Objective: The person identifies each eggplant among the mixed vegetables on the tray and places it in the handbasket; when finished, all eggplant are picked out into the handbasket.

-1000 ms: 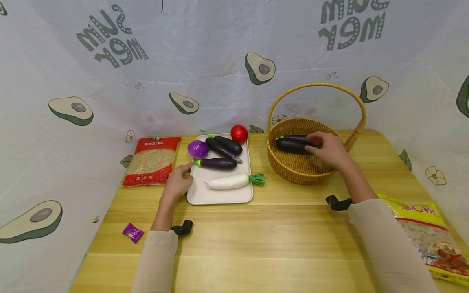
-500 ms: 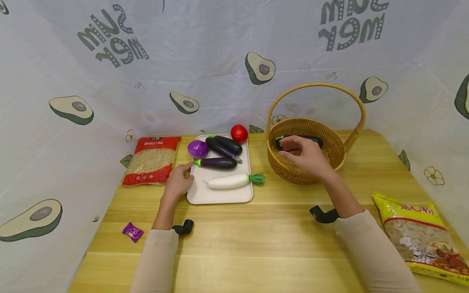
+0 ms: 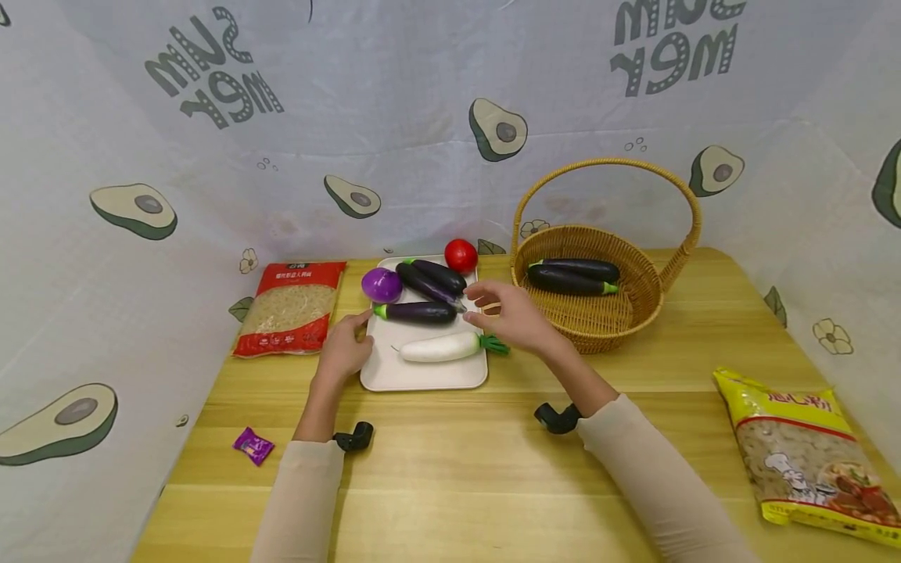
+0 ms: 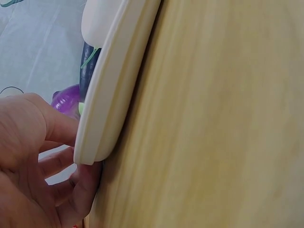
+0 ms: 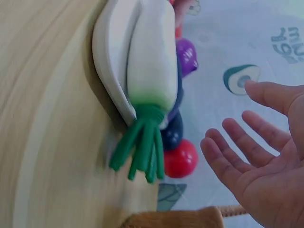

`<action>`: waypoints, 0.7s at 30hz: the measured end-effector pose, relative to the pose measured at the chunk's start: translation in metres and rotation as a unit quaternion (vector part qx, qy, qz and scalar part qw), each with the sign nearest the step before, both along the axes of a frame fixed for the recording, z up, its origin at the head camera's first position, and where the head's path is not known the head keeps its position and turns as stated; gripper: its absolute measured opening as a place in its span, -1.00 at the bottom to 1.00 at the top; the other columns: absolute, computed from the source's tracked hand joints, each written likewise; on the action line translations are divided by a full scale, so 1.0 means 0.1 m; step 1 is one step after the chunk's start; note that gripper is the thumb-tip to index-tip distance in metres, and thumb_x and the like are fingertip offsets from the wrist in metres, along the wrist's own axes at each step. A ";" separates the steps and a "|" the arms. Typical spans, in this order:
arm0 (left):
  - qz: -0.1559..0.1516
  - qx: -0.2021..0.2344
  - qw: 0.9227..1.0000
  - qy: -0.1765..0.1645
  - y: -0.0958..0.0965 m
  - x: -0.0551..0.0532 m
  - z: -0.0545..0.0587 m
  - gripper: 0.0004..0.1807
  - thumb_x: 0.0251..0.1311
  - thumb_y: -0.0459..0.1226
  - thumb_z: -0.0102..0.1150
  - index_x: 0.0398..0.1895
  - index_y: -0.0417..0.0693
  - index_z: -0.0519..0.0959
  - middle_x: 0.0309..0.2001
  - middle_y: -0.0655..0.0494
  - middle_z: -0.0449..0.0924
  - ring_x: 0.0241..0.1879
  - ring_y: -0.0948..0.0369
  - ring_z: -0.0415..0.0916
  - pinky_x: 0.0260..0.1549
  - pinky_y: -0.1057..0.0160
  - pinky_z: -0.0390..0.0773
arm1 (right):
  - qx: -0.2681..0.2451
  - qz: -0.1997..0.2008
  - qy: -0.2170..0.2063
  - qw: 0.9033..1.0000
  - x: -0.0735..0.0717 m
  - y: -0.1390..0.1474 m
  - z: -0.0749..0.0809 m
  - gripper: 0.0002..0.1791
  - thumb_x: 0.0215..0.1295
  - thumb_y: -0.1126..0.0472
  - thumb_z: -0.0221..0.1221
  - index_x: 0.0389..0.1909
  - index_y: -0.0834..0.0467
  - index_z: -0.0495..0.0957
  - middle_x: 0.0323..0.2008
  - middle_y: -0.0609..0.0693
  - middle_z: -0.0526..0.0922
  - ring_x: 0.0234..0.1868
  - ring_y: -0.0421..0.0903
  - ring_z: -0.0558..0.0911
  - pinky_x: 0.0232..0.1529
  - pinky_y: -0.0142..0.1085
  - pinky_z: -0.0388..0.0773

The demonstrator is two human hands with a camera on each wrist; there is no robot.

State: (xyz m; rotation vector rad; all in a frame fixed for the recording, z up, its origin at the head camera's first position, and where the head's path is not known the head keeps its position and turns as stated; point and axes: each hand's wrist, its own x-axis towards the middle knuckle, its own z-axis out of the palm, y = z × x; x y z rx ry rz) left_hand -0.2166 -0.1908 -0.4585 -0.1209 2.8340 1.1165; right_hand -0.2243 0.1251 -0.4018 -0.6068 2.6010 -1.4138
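Note:
My left hand (image 3: 345, 346) grips the left edge of a white tray (image 3: 422, 378), its thumb and fingers around the rim (image 4: 102, 109). On the tray lie an eggplant (image 3: 420, 313), two more eggplants behind it, a white radish (image 3: 438, 348) with green stalks, and a purple onion-like vegetable (image 3: 382, 285). A red tomato (image 3: 461, 256) is at the back right corner. My right hand (image 3: 512, 315), fingers spread and holding nothing, hovers at the tray's right edge, near the eggplants' ends. Two eggplants (image 3: 572, 280) lie in the wicker basket (image 3: 598, 336).
The basket's tall handle (image 3: 608, 162) arches up at the right back. A red pasta bag (image 3: 292, 309) lies left of the tray, and a yellow pasta bag (image 3: 809, 461) at the right. A small purple packet (image 3: 253, 446) is on the front left of the wooden table (image 3: 450, 469).
My right hand has let go of an eggplant in the basket and moved left, out of the basket to the tray's right edge. My left hand has stayed on the tray.

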 end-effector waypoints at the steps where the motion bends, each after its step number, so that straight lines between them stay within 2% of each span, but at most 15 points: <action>1: 0.000 0.000 1.000 -0.002 0.00 0.00 0.00 -0.37 0.38 -0.29 0.07 0.53 0.05 0.37 0.48 -0.17 0.35 0.50 -0.18 0.24 0.47 -0.23 0.26 | -0.002 0.004 -0.001 1.000 -0.01 -0.04 -0.02 -0.51 0.38 0.16 0.31 0.26 0.26 0.53 0.22 0.26 0.61 0.21 0.21 0.63 0.27 0.07 0.59; 9: 0.000 -0.004 1.000 -0.006 0.00 0.00 0.00 -0.37 0.39 -0.30 0.05 0.54 0.05 0.35 0.50 -0.18 0.32 0.51 -0.20 0.22 0.46 -0.25 0.25 | 0.002 0.024 0.002 1.000 -0.12 -0.24 -0.15 -0.44 0.34 0.16 0.33 0.30 0.30 0.51 0.24 0.26 0.61 0.18 0.27 0.62 0.22 0.09 0.60; 21: -0.001 -0.017 1.000 -0.002 0.01 -0.01 -0.01 -0.38 0.39 -0.28 0.05 0.54 0.07 0.36 0.51 -0.17 0.32 0.49 -0.23 0.24 0.44 -0.27 0.28 | 0.040 0.007 0.013 0.999 -0.23 -0.43 -0.26 -0.40 0.32 0.11 0.36 0.33 0.25 0.52 0.27 0.24 0.58 0.22 0.20 0.57 0.23 0.04 0.55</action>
